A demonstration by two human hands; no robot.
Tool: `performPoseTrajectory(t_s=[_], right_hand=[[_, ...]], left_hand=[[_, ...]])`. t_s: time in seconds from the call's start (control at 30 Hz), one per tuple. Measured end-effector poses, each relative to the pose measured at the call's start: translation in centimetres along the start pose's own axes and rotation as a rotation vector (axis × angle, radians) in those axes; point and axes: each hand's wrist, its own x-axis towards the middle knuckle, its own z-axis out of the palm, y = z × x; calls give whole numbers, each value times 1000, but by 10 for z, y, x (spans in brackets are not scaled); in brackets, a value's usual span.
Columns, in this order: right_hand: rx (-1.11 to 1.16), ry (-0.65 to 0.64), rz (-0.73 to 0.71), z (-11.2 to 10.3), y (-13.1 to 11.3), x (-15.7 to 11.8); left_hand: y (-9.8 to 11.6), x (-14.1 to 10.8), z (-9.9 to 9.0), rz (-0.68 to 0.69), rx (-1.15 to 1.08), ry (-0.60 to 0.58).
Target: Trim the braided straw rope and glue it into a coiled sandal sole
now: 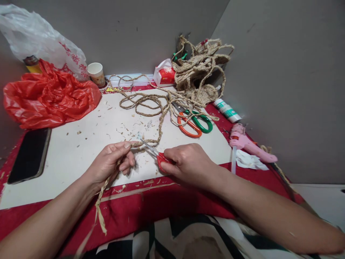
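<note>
My left hand (114,162) pinches a braided straw cord (161,124); its frayed tail hangs down below the wrist over the red cloth. From my fingers the cord runs right, then up into loose loops on the white board. My right hand (188,163) is closed around the red handles of small scissors (151,148). Their blades point up and left, at the cord just beyond my left fingertips. Whether the blades touch the cord, I cannot tell. Larger scissors with one orange and one green handle (190,125) lie under cord strands farther back.
A pink glue gun (249,144) and a white-green roll (227,110) lie at right. Woven straw pieces (201,72) are heaped at the back beside a tissue pack (165,75). At left are a phone (29,154), a red plastic bag (51,99) and a paper cup (96,74).
</note>
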Motion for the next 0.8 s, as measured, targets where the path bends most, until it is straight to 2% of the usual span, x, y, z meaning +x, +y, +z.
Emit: performPoseTrajectory(t_s=[0.2,0.43,0.67,0.8], right_hand=[[131,-21,83,-4,0,2],[129,67,233,-14,3,6],[1,-10,195,-11,1,7],[9,-60,185,-9,3,7]], left_hand=[[0,0,0,11,-11,25],[-1,3,-3,60,-20,22],[-2,2,-4,75,8,3],[-3,2,-3,74,11,8]])
